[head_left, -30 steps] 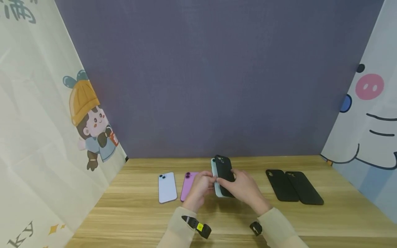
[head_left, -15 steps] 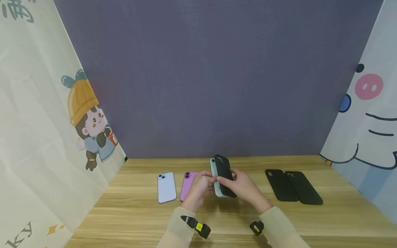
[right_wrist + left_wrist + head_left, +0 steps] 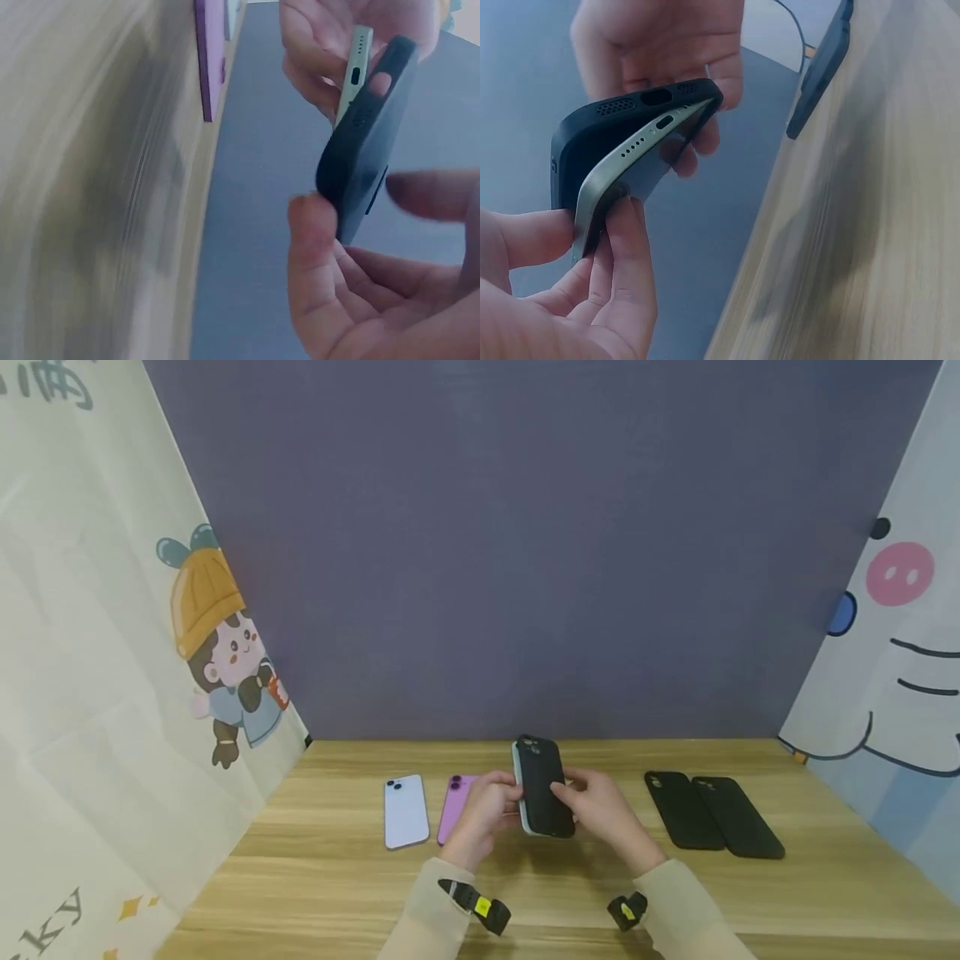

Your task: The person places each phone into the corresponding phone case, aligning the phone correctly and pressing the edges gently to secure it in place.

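Above the table, a pale green phone [image 3: 600, 176] lies partly inside a black phone case [image 3: 546, 789]. One long side of the phone sits in the case; the other tilts out, leaving a wedge-shaped gap in the left wrist view. My left hand [image 3: 489, 810] pinches the phone's protruding edge between thumb and fingers. On the opposite side my right hand [image 3: 600, 810] holds the case, fingers along its edge and thumb at its back. In the right wrist view the case [image 3: 367, 135] covers most of the phone [image 3: 354, 71].
To the left on the wooden table [image 3: 322, 893] lie a pale lilac phone [image 3: 406, 812] and a purple phone [image 3: 454, 806], partly behind my left hand. Two black phone cases [image 3: 681, 810] [image 3: 737, 817] lie side by side at the right. A dark grey panel [image 3: 525, 552] stands behind the table.
The case has turned and shifted left over the phone, so less of the phone's pale back shows. My right thumb has moved right across the case; my left hand stays nearly still.
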Tool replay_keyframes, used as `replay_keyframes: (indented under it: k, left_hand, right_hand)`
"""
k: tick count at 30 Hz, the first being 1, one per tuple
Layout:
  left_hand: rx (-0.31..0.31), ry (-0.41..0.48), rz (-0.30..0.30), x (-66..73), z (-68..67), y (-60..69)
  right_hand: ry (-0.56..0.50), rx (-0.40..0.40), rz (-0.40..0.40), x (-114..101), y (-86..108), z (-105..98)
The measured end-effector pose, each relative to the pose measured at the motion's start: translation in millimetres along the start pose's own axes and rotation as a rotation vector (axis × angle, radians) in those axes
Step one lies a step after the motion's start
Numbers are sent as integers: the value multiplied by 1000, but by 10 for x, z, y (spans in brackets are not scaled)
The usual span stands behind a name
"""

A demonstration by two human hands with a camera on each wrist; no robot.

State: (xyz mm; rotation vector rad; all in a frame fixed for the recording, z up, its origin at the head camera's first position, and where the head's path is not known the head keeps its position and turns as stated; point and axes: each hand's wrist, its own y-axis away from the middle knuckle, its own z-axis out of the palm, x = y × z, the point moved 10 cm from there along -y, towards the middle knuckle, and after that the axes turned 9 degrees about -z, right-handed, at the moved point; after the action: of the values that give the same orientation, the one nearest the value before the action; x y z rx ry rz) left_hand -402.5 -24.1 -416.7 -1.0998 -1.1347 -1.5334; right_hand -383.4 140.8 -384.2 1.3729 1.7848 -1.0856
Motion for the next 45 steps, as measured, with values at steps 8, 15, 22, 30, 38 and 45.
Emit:
replay_keyframes:
  k: [8, 15, 22, 30, 38, 45]
  left_hand:
    - [-26, 8, -4, 7, 21, 24]
    - [-37, 0, -3, -7, 14, 11]
    - [-58, 18, -25, -16, 17, 8]
    - [-76, 13, -56, -11, 33, 9]
    - [-46, -35, -54, 9, 33, 10]
    - [-19, -22, -45, 19, 13, -3]
  right_hand:
    - [-305, -21, 112, 230, 5, 9]
    - [-396, -42, 145, 272, -1, 23]
    - [-398, -44, 151, 275, -1, 20]
    - [-408, -40, 146, 279, -13, 20]
    - [-406, -34, 141, 263, -28, 16]
    - [-391, -44, 138, 245, -28, 18]
